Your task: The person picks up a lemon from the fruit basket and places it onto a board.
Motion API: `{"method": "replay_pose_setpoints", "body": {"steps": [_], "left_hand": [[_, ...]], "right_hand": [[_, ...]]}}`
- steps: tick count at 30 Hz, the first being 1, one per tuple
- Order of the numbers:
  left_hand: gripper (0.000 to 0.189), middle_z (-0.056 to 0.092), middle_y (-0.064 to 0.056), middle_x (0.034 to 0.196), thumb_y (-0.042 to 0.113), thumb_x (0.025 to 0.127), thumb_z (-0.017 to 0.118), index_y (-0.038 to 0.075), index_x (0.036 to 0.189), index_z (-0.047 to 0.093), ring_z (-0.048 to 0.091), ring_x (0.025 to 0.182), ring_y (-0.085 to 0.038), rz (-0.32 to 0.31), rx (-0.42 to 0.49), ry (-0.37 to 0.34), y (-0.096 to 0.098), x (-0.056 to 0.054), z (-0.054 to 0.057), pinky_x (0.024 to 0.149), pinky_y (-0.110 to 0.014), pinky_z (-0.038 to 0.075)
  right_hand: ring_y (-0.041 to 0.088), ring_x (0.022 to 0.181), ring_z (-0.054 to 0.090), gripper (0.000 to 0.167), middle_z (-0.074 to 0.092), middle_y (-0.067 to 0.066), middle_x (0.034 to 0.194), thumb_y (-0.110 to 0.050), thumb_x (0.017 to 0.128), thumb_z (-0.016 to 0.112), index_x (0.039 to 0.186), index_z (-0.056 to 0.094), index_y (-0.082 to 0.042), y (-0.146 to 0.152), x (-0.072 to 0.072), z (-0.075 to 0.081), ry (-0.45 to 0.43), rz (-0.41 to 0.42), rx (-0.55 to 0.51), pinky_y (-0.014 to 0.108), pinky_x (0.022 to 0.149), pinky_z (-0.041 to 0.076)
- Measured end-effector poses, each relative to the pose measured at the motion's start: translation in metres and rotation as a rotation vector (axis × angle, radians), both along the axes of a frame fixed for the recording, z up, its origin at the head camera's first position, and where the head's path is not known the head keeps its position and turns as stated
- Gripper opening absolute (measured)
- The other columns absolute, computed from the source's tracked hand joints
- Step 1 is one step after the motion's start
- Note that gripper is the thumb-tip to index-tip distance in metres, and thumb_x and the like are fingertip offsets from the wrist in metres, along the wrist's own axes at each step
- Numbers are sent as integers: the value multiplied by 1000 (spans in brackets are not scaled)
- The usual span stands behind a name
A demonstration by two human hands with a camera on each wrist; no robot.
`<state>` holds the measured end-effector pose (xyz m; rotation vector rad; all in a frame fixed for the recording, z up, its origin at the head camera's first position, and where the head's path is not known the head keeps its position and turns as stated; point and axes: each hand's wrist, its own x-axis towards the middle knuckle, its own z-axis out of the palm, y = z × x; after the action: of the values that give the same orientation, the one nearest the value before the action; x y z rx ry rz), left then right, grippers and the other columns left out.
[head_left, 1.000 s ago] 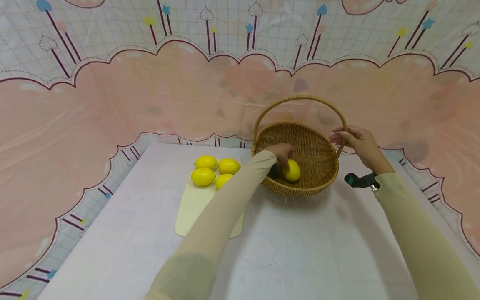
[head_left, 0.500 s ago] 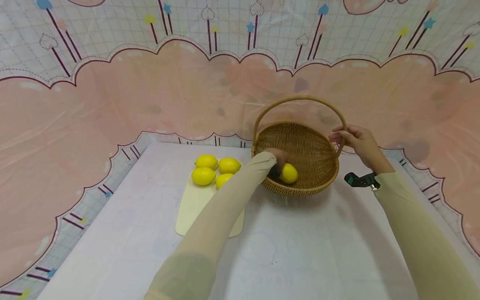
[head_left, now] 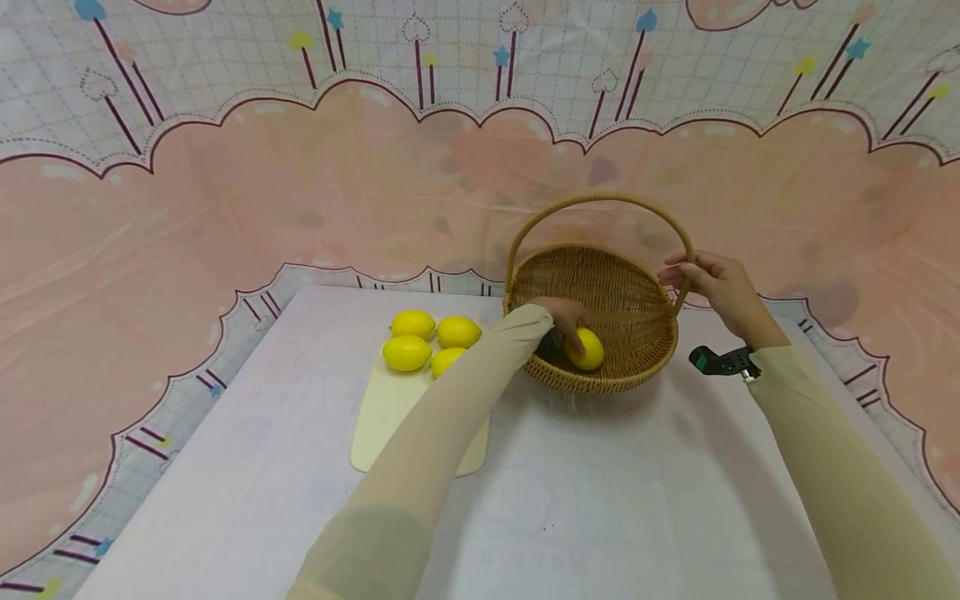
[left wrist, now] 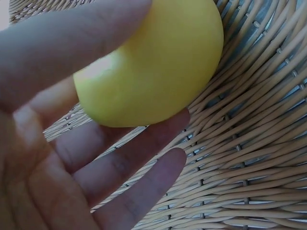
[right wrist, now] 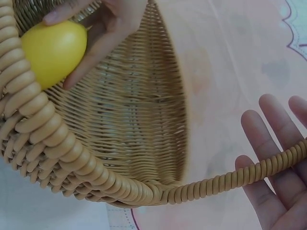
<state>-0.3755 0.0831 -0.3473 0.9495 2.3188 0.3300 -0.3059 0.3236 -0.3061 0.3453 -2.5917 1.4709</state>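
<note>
Inside a wicker basket, my left hand holds a yellow lemon low near the front rim. In the left wrist view the thumb lies over the lemon, with fingers behind and below it; the lower fingers extend past it. My right hand is at the right side of the arched basket handle. In the right wrist view, fairly straight fingers pass behind the handle; the thumb is out of that view.
Left of the basket, several lemons sit at the far end of a cream cutting board, partly covered by the left sleeve. A white cloth covers the table. A patterned sheet hangs close behind the basket.
The left hand and its lemon dip lower in the basket, shifting slightly left, then come a little back to the right. The right hand and the basket stay put.
</note>
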Motion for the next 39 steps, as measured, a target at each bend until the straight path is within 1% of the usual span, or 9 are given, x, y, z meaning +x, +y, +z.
{"method": "replay_pose_setpoints", "body": {"steps": [5,10,12,17,19,27,30,34,39], "left_hand": [[43,57,-7,127,23,90,64,10,129,57,58,101,-13,-1,23,-20,1,-3,-1,80,-22,53],[35,63,-7,109,22,85,70,6,116,64,54,78,-11,-46,29,39,4,-9,-4,65,-20,49],[37,64,-7,109,20,82,73,7,116,64,54,81,-11,-53,40,69,6,-11,-6,68,-21,48],[50,59,-4,129,14,78,76,16,126,61,55,115,-16,-50,58,106,9,-14,-12,93,-25,49],[50,57,-3,132,14,79,76,17,126,61,53,121,-18,-50,53,110,10,-15,-14,97,-28,48],[46,61,-6,129,16,80,75,13,124,62,57,116,-19,-109,58,97,10,-11,-8,93,-25,50],[42,64,-7,123,14,80,75,9,120,65,60,111,-20,-128,43,123,9,-9,-5,92,-26,51],[39,67,-8,115,16,78,77,7,115,68,62,103,-19,-118,-4,170,8,-7,-3,87,-26,52],[42,66,-6,117,17,76,78,9,116,68,61,104,-17,-112,-48,189,9,-11,-7,88,-25,52]], "right_hand": [[3,92,66,35,68,-22,91,-33,99,44,117,59,-7,0,0,0,0,2,4,7,80,48],[3,92,66,37,68,-22,91,-33,99,45,118,58,-4,0,0,0,0,1,5,7,80,48],[2,92,66,41,68,-22,91,-34,99,44,120,56,-1,0,0,0,0,1,4,7,80,48],[0,90,65,45,68,-21,91,-33,99,45,122,53,5,0,-1,0,5,11,-13,8,80,49],[-1,90,65,43,68,-21,91,-32,98,45,121,54,4,0,0,0,6,13,-22,8,80,49],[-2,89,65,33,69,-21,91,-30,98,48,116,60,-6,0,1,1,-1,19,-48,8,79,50],[-2,89,65,30,69,-21,91,-29,98,48,116,61,-9,0,0,1,-8,16,-54,7,79,50],[-2,89,65,30,69,-20,91,-29,98,48,116,61,-9,1,0,1,-7,18,-56,8,79,49],[-3,88,65,29,69,-20,91,-29,98,48,115,61,-10,0,0,1,-4,22,-59,8,79,50]]}}
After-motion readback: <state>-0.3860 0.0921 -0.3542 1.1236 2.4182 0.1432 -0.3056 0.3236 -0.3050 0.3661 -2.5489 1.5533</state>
